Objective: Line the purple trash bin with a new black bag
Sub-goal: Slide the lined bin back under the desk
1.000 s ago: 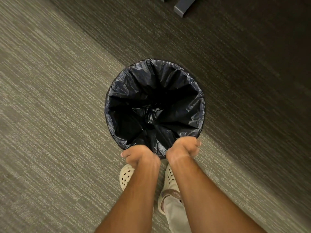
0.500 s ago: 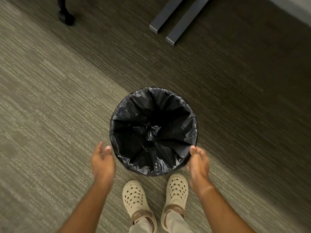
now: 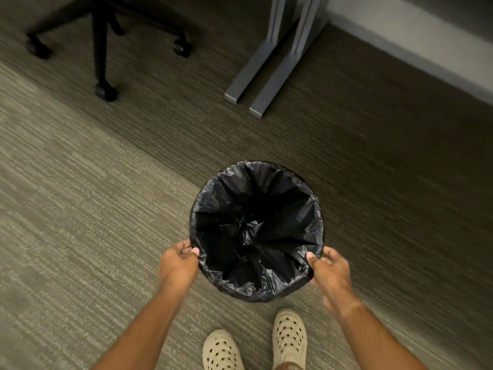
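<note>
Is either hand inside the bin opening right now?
No. The left hand and right hand grip the black bag at opposite sides of the rim, outside the opening.

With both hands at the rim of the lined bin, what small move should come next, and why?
Probably lift the bin slightly, to carry it or set it back in place. The black bag already covers the whole rim and hangs open inside, so lining looks finished. The left hand and right hand grip opposite sides of the rim, a hold suited to lifting.
</note>
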Available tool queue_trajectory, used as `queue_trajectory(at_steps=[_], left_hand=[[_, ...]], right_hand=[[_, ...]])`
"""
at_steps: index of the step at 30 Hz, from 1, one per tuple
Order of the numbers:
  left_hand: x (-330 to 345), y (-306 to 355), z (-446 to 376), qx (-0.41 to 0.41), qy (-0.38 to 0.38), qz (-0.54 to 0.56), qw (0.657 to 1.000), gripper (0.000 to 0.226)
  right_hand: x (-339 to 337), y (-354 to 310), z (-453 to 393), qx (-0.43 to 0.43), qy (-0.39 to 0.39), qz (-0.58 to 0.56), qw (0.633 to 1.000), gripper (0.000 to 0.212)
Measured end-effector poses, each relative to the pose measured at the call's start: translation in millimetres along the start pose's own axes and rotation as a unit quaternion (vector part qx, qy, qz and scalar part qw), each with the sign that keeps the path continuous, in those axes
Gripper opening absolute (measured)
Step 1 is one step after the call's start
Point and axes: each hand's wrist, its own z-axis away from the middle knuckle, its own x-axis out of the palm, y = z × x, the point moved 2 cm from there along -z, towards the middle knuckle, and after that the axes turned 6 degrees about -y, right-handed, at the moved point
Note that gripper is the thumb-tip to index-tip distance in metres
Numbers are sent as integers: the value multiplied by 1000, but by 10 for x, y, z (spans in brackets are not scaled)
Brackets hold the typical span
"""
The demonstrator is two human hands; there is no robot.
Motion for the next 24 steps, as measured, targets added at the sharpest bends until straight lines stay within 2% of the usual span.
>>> queue_trajectory(at_steps=[3,6,10,16,19,21,24], left_hand=[[88,418,-88,21,-20,1,1000,36],[226,862,-198,42,-56,6,998,18],[452,1382,-415,62,-80,-17,995,10],[840,2057,-807,67,-64,-31,995,9],[988,2365,-924,65,-27,-27,997,5],[1089,2523,-993,64,-29,-28,997,4],[1189,2658,-1098,61,-38,-27,997,17]], right_hand=[[-57,-317,-101,-21,4,-12,1000,44],[-123,-665,-243,-34,8,-34,999,32],[-193,-1093,-535,-45,45,-57,996,16],[-225,-1765,-1006,-69,14,-41,997,21],[-243,-2076,-1207,-96,-11,-29,995,18],[-246,-2237,-1336,-99,-9,-26,995,16],[-223,-2358,-1491,-93,-5,-41,995,10]])
